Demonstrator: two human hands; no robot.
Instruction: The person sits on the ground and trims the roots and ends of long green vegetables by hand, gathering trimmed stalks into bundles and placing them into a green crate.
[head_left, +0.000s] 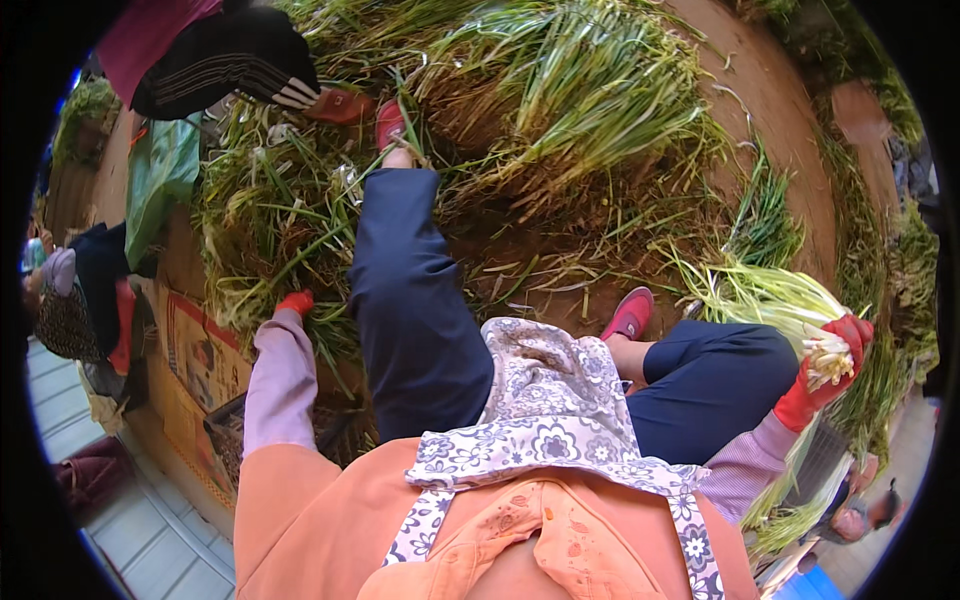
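In a red glove, my right hand (829, 367) is closed around a bundle of pale green stalks (780, 296) that look like green garlic or scallions. Their white ends stick out beside the fingers, and the leaves trail to the left. My left hand (297, 301), also gloved in red, reaches down to a heap of loose green stalks (247, 277) on the ground; the sleeve and the greens partly hide it, so its grip is unclear. A large pile of long leafy stalks with brown roots (600, 105) lies beyond my feet.
My legs spread across brown ground (555, 300) littered with leaves. Another person's leg in black striped trousers (232, 64) is at the upper left. Near my left side are a green plastic sheet (161, 180), printed cardboard (202, 352) and a dark crate (225, 427). More people appear at both rims.
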